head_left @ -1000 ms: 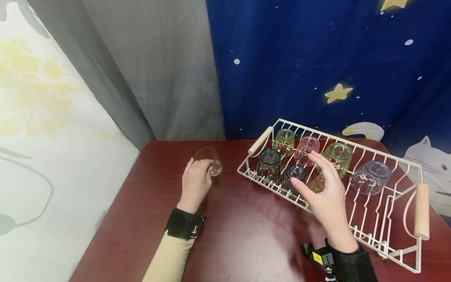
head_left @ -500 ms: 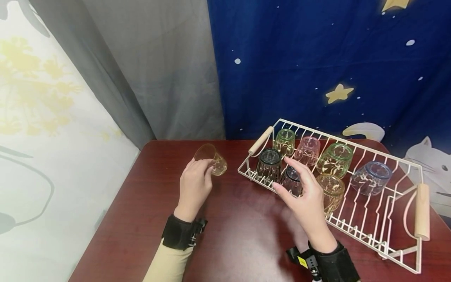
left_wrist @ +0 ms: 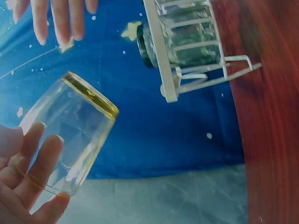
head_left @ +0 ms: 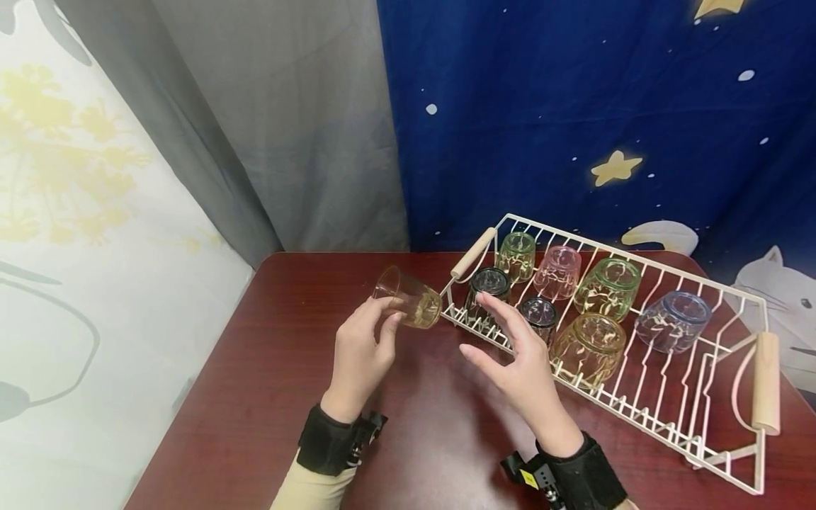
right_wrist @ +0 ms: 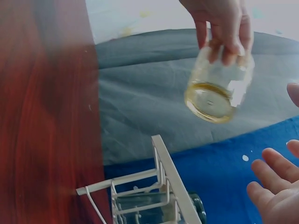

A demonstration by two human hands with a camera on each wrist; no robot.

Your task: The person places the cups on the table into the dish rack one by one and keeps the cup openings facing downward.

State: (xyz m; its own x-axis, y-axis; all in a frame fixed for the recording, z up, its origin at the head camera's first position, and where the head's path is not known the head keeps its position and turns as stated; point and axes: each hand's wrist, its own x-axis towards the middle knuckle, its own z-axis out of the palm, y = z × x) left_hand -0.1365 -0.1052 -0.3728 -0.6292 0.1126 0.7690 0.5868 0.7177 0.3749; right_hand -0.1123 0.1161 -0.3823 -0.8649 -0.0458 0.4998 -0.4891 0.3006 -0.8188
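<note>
A clear yellow-tinted glass (head_left: 414,301) is gripped near its rim by my left hand (head_left: 365,347). It tilts, base toward the right, above the table. In the left wrist view the fingers wrap the open end of the glass (left_wrist: 70,135), its thick yellow base pointing up and away. The right wrist view shows the same glass (right_wrist: 215,93) hanging base-down from the left hand (right_wrist: 226,28). My right hand (head_left: 519,368) holds nothing; thumb and fingers are spread apart, close to the rack's front left and facing the glass.
A white wire dish rack (head_left: 663,428) with wooden handles (head_left: 765,382) stands at the right of the dark red table (head_left: 280,397). Several upturned glasses sit in it, including a black one (head_left: 487,283), a pink one (head_left: 557,273) and a blue one (head_left: 672,322). Curtains hang behind.
My left hand has lifted the glass and brought it rightward, tipping its base toward the rack. My right hand has moved left from over the rack toward the glass, fingers still spread.
</note>
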